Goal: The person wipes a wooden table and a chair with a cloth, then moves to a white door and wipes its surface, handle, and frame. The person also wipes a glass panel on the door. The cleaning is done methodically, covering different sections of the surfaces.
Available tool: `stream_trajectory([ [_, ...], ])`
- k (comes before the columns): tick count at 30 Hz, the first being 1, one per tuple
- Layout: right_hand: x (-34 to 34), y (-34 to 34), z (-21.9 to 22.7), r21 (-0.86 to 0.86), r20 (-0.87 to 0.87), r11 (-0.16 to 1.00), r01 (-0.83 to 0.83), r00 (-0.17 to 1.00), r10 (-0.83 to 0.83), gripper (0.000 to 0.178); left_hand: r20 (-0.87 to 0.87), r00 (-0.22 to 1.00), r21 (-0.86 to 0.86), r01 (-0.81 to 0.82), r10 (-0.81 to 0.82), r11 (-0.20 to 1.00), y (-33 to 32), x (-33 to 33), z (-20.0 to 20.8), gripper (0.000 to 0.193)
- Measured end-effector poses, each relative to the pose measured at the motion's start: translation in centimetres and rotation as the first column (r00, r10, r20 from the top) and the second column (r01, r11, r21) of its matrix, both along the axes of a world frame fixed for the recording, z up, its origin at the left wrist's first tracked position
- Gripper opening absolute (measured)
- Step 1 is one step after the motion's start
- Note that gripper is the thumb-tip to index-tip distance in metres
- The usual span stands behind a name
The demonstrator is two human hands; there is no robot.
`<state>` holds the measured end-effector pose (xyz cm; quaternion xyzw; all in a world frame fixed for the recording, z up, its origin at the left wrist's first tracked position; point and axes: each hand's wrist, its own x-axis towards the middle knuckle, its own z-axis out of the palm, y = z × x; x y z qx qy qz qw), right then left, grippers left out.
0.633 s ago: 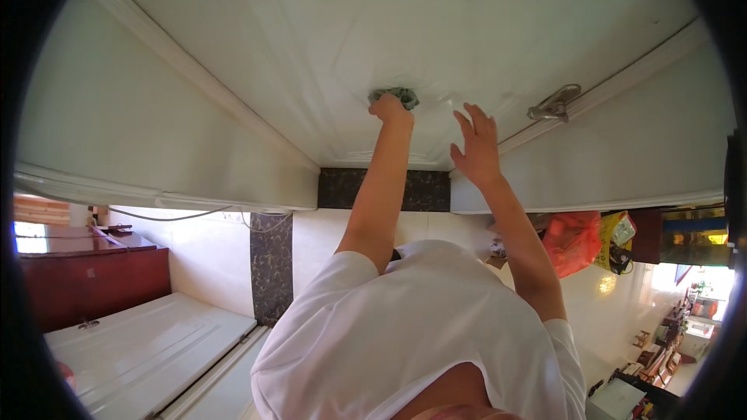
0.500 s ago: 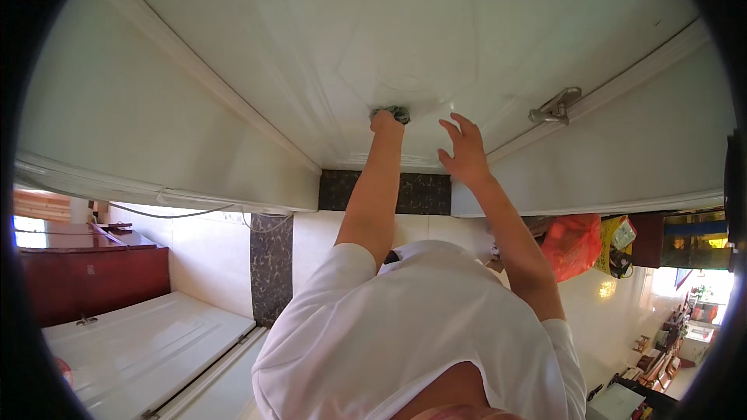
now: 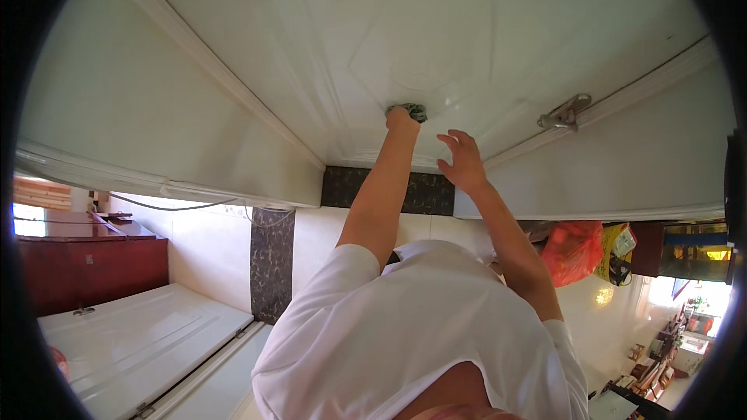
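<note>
A white panelled door (image 3: 373,23) fills the upper part of the view. Pressed against its surface is a crumpled dark green cloth (image 3: 416,112), gripped by my left hand (image 3: 398,118) with the arm stretched forward. To the right of it, my right hand (image 3: 465,162) hovers with bent, spread fingers and nothing in them. Further right, a metal lever handle (image 3: 566,112) is fixed at the door's right edge, apart from both hands.
White frames flank the door, and a dark marbled threshold strip (image 3: 424,193) runs below it. At the right are a red plastic bag (image 3: 573,253) and a yellow bag (image 3: 616,251). Another white door (image 3: 148,342) and dark red furniture (image 3: 93,272) stand at lower left.
My left hand and the cloth have shifted slightly right across the door. My right hand has drawn back a little toward me, its fingers more bent. The view has tilted slightly.
</note>
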<state>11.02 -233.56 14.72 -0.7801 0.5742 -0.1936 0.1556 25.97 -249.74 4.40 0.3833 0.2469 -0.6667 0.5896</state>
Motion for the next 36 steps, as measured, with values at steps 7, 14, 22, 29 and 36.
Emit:
stream_trajectory([
  [7,-0.9,0.7,-0.4,0.003,0.058,1.0,0.015,0.998,-0.015,0.056,0.191,0.981,-0.022,-0.036,0.039,0.999,1.5,-1.4,10.4,0.042],
  [14,-0.1,0.5,1.0,0.049,0.074,0.998,-0.034,0.997,0.03,0.056,-0.008,0.997,0.025,0.075,-0.074,0.997,-1.1,1.0,-1.2,0.044],
  [22,-1.5,0.3,1.2,0.079,0.162,0.997,0.017,0.986,-0.03,0.057,-0.032,0.999,-0.245,0.002,-0.011,0.969,1.8,-1.0,12.1,0.027],
  [29,-1.6,0.4,1.3,0.091,0.14,0.996,0.024,0.989,-0.036,0.058,0.033,0.998,-0.102,0.06,-0.056,0.993,0.4,0.3,4.0,0.036],
  [36,-3.2,0.6,1.1,0.118,0.172,0.992,0.052,0.982,-0.072,0.058,0.274,0.944,-0.264,-0.112,0.185,0.958,3.0,-1.9,17.3,0.024],
])
